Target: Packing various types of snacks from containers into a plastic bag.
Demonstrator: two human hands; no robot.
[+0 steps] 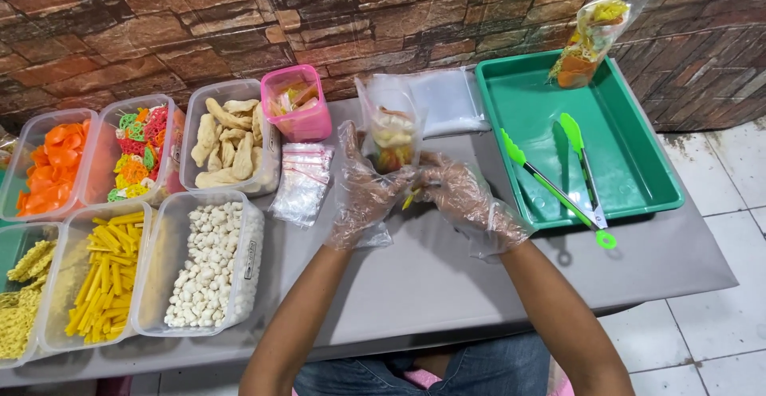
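Observation:
Both my hands wear thin clear plastic gloves. My left hand (363, 197) and my right hand (463, 197) meet at the bottom of a small clear plastic bag (391, 129) that stands upright on the grey table (447, 268). The bag holds mixed dry snacks, pale, red and yellow. Its mouth gapes upward. A yellow stick piece (411, 199) shows between my fingers at the bag's base.
Green tray (638, 157) at right holds green tongs (558, 185) and a filled snack bag (590, 37) leaning on the wall. At left stand several clear tubs: white puffs (207, 264), yellow sticks (108, 276), pale crackers (227, 137), coloured rings (136, 157), orange chips (48, 169). Pink tub (297, 101) and small empty bags (303, 177) lie behind.

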